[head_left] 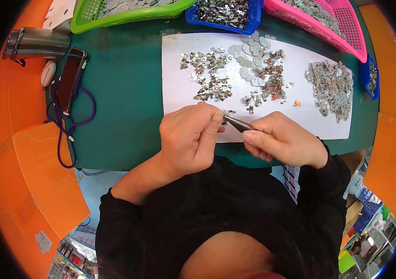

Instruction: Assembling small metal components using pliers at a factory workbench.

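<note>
My right hand (pixel 285 139) is closed round a pair of pliers (pixel 239 123), whose metal jaws point left. The jaw tips meet a small metal part (pixel 224 122) pinched between the thumb and fingers of my left hand (pixel 191 135). Most of that part is hidden by the fingers. Both hands hover over the front edge of a white sheet (pixel 295 130). Beyond them lie small shiny metal pieces (pixel 214 88), a pile of flat grey plates (pixel 249 58) and a mixed cluster of metal pieces (pixel 272 79). Farther right is a heap of assembled-looking grey parts (pixel 332 88).
Along the back stand a green basket (pixel 133 18), a blue tray (pixel 223 29) and a pink basket (pixel 356 35), each holding metal parts. A smaller blue tray (pixel 375 93) sits at the right edge. On the left are a phone (pixel 70 79) with a purple cord and a metal cup (pixel 44 43).
</note>
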Tool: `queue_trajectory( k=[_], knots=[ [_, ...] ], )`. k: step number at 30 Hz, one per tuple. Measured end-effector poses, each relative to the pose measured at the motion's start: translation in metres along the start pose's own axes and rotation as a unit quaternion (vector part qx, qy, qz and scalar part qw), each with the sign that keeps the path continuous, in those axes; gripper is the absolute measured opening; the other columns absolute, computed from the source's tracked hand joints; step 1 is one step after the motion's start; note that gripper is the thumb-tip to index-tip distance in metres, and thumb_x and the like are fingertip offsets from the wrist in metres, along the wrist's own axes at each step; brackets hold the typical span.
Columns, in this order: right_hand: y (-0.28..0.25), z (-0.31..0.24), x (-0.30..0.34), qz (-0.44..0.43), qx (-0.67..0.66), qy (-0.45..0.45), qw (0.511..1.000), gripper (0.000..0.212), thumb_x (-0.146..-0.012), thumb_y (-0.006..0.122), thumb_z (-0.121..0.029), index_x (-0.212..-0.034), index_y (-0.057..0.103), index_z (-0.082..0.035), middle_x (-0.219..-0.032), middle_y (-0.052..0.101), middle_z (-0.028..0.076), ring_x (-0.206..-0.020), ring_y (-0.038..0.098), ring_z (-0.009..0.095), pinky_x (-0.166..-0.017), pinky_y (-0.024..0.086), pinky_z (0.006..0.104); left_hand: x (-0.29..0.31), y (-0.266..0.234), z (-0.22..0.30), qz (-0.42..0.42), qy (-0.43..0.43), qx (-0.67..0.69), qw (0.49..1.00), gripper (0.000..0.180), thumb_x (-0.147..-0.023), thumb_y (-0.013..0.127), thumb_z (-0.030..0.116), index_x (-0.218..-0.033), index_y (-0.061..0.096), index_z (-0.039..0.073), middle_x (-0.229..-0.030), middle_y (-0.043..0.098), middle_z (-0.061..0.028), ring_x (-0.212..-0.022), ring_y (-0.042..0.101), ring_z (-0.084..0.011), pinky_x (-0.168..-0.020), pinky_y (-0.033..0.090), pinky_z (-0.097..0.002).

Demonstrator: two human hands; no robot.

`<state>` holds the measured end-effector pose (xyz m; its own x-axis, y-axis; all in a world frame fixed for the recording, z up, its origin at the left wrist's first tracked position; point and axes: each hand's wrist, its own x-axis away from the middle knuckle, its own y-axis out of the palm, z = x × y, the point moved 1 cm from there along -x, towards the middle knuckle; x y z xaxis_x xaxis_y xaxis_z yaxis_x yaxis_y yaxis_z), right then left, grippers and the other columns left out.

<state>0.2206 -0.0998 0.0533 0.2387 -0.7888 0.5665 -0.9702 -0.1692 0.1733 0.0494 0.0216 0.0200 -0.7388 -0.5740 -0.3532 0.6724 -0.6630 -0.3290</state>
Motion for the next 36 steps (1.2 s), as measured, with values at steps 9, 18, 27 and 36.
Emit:
queue_trajectory(
  k=[9,18,27,36],
  knots=[
    [0.021,0.002,0.0,0.312,0.442,-0.116,0.833,0.024,-0.091,0.067,-0.023,-0.083,0.058,-0.001,-0.071,0.06,0.015,-0.064,0.06,0.037,-0.056,0.044,0.0419,-0.009,0.0,-0.01,-0.023,-0.032,0.002,0.999,0.01,-0.093,0.06,0.001,-0.083,0.06,0.002,-0.065,0.062,-0.0095,-0.054,0.063,-0.0224,-0.049,0.045,-0.0305],
    [-0.005,-0.023,0.022,0.253,0.548,-0.131,0.786,0.03,-0.089,0.067,-0.035,-0.083,0.058,-0.007,-0.072,0.054,0.012,-0.067,0.058,0.035,-0.057,0.044,0.0441,-0.019,-0.012,-0.005,-0.183,0.006,-0.006,0.983,0.014,-0.094,0.058,0.002,-0.08,0.056,0.001,-0.067,0.057,-0.0088,-0.059,0.058,-0.0219,-0.056,0.044,-0.0308],
    [-0.01,-0.039,0.023,0.21,0.632,-0.163,0.728,0.033,-0.09,0.065,-0.04,-0.078,0.062,-0.009,-0.066,0.055,0.009,-0.063,0.061,0.031,-0.055,0.045,0.0424,-0.024,-0.018,0.0,-0.233,0.031,-0.03,0.972,0.011,-0.091,0.058,0.0,-0.08,0.057,0.002,-0.067,0.056,-0.0101,-0.06,0.058,-0.0267,-0.056,0.045,-0.0335],
    [-0.012,-0.031,0.02,0.185,0.627,-0.156,0.741,0.032,-0.091,0.065,-0.039,-0.079,0.06,-0.009,-0.066,0.055,0.009,-0.062,0.059,0.032,-0.054,0.043,0.043,-0.022,-0.017,0.002,-0.265,-0.036,-0.003,0.964,0.012,-0.093,0.055,-0.001,-0.082,0.057,0.0,-0.064,0.059,-0.0105,-0.06,0.069,-0.0213,-0.055,0.051,-0.0287]
  ],
)
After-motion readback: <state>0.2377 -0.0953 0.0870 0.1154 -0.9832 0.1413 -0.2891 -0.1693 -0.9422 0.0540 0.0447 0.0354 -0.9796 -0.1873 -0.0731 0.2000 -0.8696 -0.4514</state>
